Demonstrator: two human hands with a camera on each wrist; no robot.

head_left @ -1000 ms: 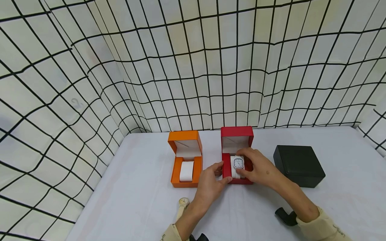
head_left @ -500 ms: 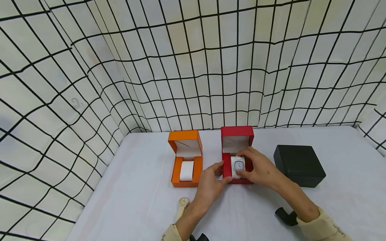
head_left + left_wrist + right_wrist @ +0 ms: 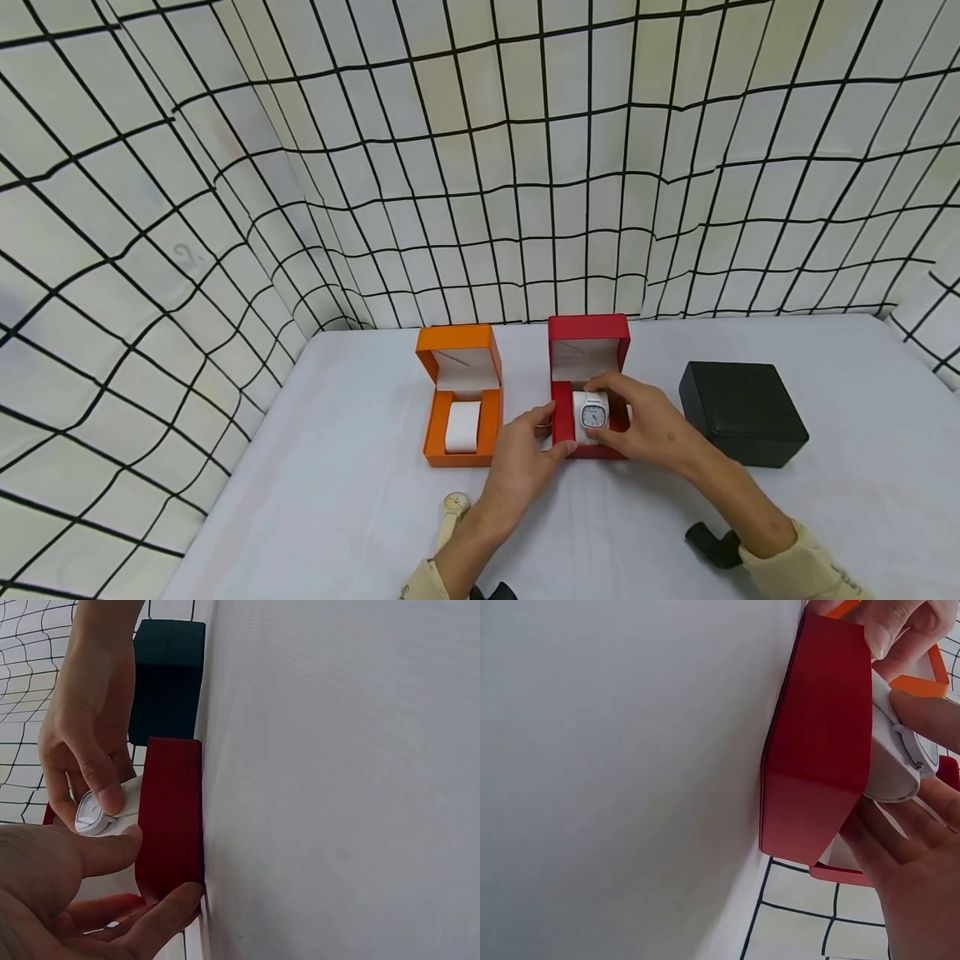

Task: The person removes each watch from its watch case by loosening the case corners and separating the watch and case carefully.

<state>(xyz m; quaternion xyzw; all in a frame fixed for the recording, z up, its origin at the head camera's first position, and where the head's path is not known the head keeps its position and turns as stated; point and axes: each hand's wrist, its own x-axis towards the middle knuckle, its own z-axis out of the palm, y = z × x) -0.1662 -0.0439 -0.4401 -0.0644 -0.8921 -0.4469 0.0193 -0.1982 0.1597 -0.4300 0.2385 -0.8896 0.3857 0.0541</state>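
Note:
An open red watch box (image 3: 563, 412) stands near the middle of the table, lid raised. My left hand (image 3: 517, 467) grips its left front corner; in the left wrist view the thumb lies at the rim and the fingers bend round the side. Inside the box, a white watch (image 3: 594, 414) with a rounded square dial is wrapped round a white cushion (image 3: 889, 769). My right hand (image 3: 652, 421) pinches the watch and cushion between thumb and fingers. The cushion sits tilted, partly above the rim in the right wrist view. The fingers hide part of the strap.
Left of the red box is an open orange watch box (image 3: 459, 337) with a bare white cushion (image 3: 462, 427). A closed dark box (image 3: 742, 408) stands to the right. A cream-strapped watch (image 3: 455, 503) lies beside my left wrist. Black-lined white netting (image 3: 480, 167) rises behind the table.
The watch with its cushion has shifted and turned slightly inside the red box under my right fingers. My left hand keeps its place on the box.

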